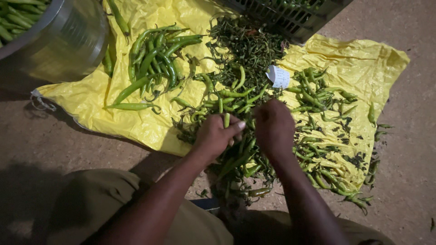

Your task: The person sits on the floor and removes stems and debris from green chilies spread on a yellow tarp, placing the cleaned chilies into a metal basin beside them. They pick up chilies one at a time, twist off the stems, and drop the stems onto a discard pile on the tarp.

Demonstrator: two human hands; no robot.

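My left hand is closed around a green chilli whose tip sticks up between the fingers. My right hand rests just to its right, fingers curled down into the middle heap of green chillies; what it grips is hidden. Both hands work over a yellow plastic sheet spread on the ground. A pile of longer chillies lies on the sheet to the upper left. Another scatter of chillies and stems lies to the right.
A shiny metal pot holding green chillies stands at the top left. A dark plastic crate sits at the top edge. A small white paper slip lies among the chillies. My knees in tan cloth are at the bottom. Brown bare ground surrounds the sheet.
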